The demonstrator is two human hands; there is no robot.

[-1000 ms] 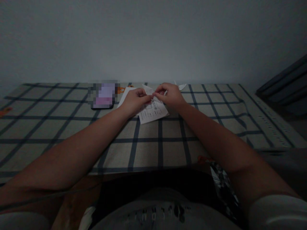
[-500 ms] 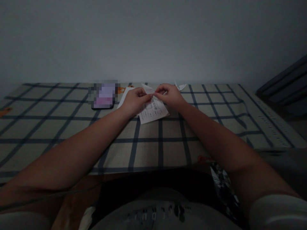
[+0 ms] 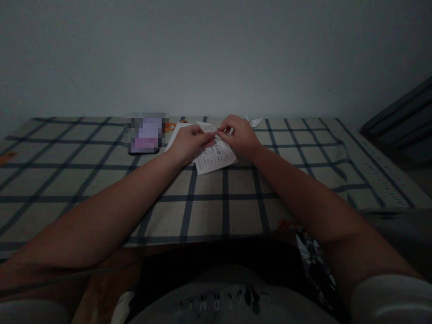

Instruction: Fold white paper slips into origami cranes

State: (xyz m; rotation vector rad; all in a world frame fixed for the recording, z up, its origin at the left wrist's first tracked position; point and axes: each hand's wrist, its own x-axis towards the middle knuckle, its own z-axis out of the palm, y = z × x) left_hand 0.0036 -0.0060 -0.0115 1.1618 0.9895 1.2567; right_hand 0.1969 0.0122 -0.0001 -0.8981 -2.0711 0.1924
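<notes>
A printed sheet of paper lies partly folded on the checked tablecloth, between and under my hands. My left hand pinches it from the left, thumb pointing right. My right hand pinches it from the right, and the two sets of fingertips almost meet at the paper's middle. Another white sheet shows behind and left of my left hand; its full extent is hidden. Just beyond my right hand rests a small folded white paper piece.
A phone with a lit, blurred screen lies left of the papers. The checked tablecloth covers the table up to the wall. A dark slatted object stands at the far right.
My right hand has shifted slightly and its fingers are bent a bit more. The paper's upper flap sits lower than before. My left hand is nearly still.
</notes>
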